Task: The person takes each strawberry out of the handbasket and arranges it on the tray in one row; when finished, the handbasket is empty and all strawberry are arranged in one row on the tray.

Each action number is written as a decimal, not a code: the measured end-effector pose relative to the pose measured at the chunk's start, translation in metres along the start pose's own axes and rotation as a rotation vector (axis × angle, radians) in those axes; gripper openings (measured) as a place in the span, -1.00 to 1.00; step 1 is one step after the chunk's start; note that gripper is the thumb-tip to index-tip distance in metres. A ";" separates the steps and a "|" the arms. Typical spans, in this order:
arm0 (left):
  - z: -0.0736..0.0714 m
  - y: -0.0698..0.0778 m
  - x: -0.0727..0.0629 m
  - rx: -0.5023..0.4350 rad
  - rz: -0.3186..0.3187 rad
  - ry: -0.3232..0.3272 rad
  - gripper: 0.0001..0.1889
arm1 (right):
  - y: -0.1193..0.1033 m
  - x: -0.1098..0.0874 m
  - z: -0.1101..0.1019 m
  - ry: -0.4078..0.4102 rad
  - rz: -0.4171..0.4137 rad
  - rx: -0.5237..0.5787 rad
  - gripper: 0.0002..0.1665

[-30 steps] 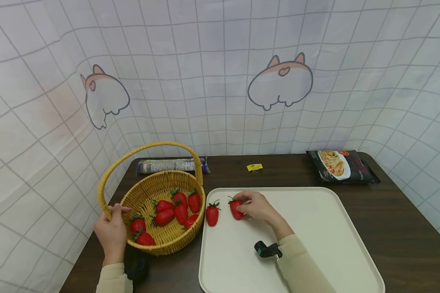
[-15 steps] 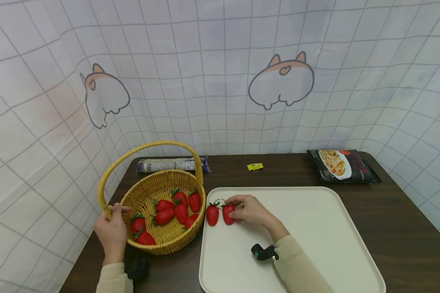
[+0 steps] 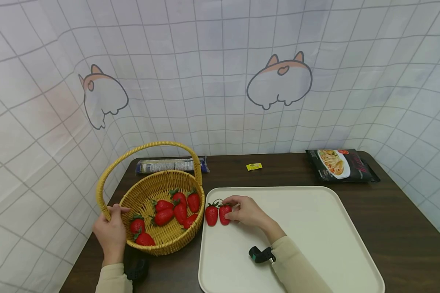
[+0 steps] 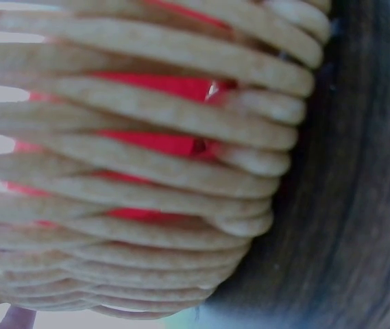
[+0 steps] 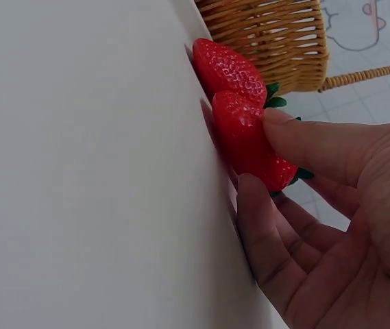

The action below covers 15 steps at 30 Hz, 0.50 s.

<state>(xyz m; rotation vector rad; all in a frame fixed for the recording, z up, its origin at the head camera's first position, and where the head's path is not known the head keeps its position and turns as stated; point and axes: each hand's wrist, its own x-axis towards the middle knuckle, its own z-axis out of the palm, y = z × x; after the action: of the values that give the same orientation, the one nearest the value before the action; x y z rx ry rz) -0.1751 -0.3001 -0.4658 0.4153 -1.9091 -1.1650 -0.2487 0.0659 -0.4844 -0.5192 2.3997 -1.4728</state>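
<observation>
On the left, my left hand (image 3: 111, 236) grips the yellow wicker basket (image 3: 170, 246) where its handle meets the rim. Several strawberries (image 3: 163, 217) lie inside; red shows through the weave of the basket wall (image 4: 147, 185) in the left wrist view. My right hand (image 3: 249, 212) pinches a strawberry (image 3: 225, 214) at the left edge of the white tray (image 3: 289, 244). In the right wrist view, thumb and fingers are around this strawberry (image 5: 246, 140), close over the tray surface. Another strawberry (image 3: 211, 214) lies right against it, on the basket side.
A dark food packet (image 3: 341, 166) lies at the back right of the dark wooden table (image 3: 407, 215). A long package (image 3: 168, 165) sits behind the basket, and a small yellow wrapper (image 3: 254, 166) lies behind the tray. A grid-patterned curtain (image 3: 212, 89) hangs around the table.
My right hand has moved left with its strawberry, bringing it from a gap away to right beside the other strawberry on the tray. The left hand and basket have stayed in place.
</observation>
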 end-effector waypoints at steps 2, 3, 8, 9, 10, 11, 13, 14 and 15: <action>0.000 0.001 0.000 0.000 0.000 -0.001 -0.51 | -0.001 0.000 0.000 0.000 -0.003 -0.009 -0.57; 0.000 0.001 0.000 -0.001 0.000 -0.001 -0.51 | -0.001 -0.001 0.000 0.000 -0.005 -0.013 -0.57; 0.000 0.002 -0.001 -0.002 -0.008 -0.004 -0.51 | -0.002 -0.001 0.000 0.000 -0.013 -0.018 -0.57; 0.000 0.002 -0.001 -0.003 -0.008 -0.005 -0.50 | -0.002 -0.001 0.000 0.001 -0.013 -0.018 -0.57; 0.000 0.002 -0.001 -0.002 -0.008 -0.005 -0.50 | -0.002 -0.001 0.000 0.000 -0.013 -0.015 -0.57; 0.000 0.002 -0.001 -0.002 -0.009 -0.005 -0.50 | -0.002 -0.001 0.000 0.000 -0.012 -0.014 -0.57; 0.000 0.001 -0.001 0.000 -0.010 -0.004 -0.51 | -0.002 -0.001 0.000 -0.002 -0.012 -0.009 -0.58; 0.000 0.001 -0.001 0.001 -0.010 -0.003 -0.51 | -0.002 -0.001 -0.001 -0.002 -0.012 -0.008 -0.58; 0.000 0.001 -0.001 0.002 -0.010 -0.001 -0.51 | -0.002 -0.001 -0.001 0.000 -0.013 -0.007 -0.59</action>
<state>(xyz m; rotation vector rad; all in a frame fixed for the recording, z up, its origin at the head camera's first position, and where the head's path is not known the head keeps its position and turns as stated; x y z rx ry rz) -0.1743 -0.2993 -0.4655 0.4257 -1.9113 -1.1709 -0.2475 0.0665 -0.4825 -0.5379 2.4069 -1.4695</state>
